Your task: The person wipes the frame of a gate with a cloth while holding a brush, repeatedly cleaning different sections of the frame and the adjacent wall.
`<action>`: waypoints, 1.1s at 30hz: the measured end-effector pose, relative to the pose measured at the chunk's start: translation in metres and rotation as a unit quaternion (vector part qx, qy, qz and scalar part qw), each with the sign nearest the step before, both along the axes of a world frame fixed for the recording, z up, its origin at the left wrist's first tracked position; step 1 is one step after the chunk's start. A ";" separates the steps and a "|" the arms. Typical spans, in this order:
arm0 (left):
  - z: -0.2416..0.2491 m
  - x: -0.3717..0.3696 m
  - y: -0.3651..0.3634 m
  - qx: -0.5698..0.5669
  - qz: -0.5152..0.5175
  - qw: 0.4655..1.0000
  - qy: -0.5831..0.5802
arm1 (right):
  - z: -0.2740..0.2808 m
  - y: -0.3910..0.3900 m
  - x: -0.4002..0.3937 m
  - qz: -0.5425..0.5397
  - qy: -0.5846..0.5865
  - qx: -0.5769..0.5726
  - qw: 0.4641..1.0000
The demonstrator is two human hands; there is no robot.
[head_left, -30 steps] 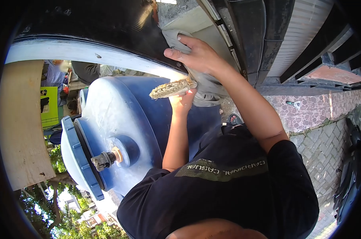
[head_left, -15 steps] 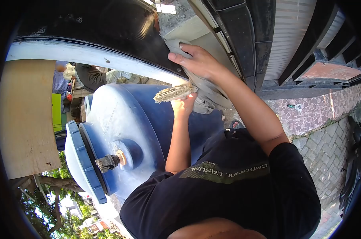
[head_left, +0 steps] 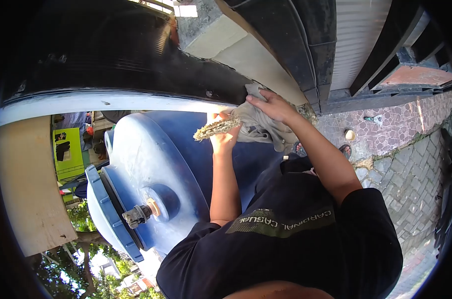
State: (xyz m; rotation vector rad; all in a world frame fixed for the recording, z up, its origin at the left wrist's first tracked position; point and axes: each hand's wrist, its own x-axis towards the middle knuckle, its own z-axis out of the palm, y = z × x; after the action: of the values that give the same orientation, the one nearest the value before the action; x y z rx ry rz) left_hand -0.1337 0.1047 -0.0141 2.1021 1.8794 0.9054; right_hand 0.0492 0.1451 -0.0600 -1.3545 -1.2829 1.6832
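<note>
My left hand (head_left: 223,142) is closed around a worn brush with ragged, pale bristles (head_left: 217,128), in front of a blue water tank (head_left: 146,134). To its right, my right hand (head_left: 275,107) grips a bunched grey cloth (head_left: 258,127). One end of that cloth touches the lower edge of a glossy black panel (head_left: 136,65). Some fingers of the right hand are hidden in the folds. A pale blue-white strip (head_left: 116,102) runs along the panel's edge, just above the left hand.
The tank's ribbed lid (head_left: 114,209) and a grey pipe fitting (head_left: 136,217) face left. A plywood board (head_left: 34,184) stands at the far left. Dark metal framing (head_left: 281,40) is at the upper right, above stone paving (head_left: 405,129). Sandalled feet (head_left: 345,151) show below.
My right hand and the cloth have moved right and down along the black panel. The left hand still holds the brush, close to its earlier place. The view has shifted slightly.
</note>
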 end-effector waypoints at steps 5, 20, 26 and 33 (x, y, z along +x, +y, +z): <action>-0.010 0.012 -0.017 0.160 -0.065 0.981 0.091 | -0.021 -0.005 -0.008 -0.086 0.221 -0.006 0.971; -0.016 0.015 -0.043 0.015 0.005 0.946 -0.322 | 0.021 -0.020 0.004 -0.075 0.401 0.061 0.911; -0.027 -0.003 -0.046 -0.010 0.023 0.982 -0.188 | 0.074 -0.034 0.031 0.043 0.372 0.166 0.912; -0.008 0.010 -0.044 0.023 -0.152 0.908 -0.390 | 0.122 -0.063 0.062 0.145 0.373 0.258 0.879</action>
State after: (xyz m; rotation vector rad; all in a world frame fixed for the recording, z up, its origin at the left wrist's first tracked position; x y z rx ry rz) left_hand -0.1235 0.0603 -0.0216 1.6020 1.0943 1.4273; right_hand 0.1112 0.0825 0.0622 -0.1538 -1.3349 1.6267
